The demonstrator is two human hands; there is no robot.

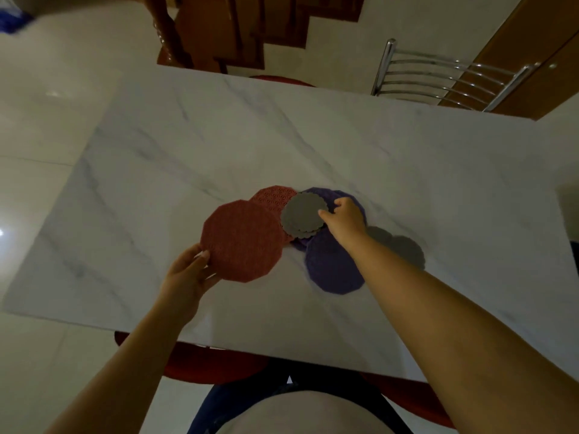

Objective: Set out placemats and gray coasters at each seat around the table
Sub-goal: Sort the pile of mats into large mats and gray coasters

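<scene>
My left hand [185, 277] grips a red polygonal placemat [241, 241] by its edge, raised over the marble bench [407, 170]. Right hand [344, 216] fingers [324, 214] pinch a stack of gray scalloped coasters [303, 216], held above the purple placemats [332, 264] mid-bench. Second red placemat [275, 197] lies partly under them.

1. Both forearms are bare, with no sleeves reaching them.
2. The left hand [188, 278] and right hand [346, 217] wear no gloves.
3. Dark blue trousers [219, 402] show below.
</scene>
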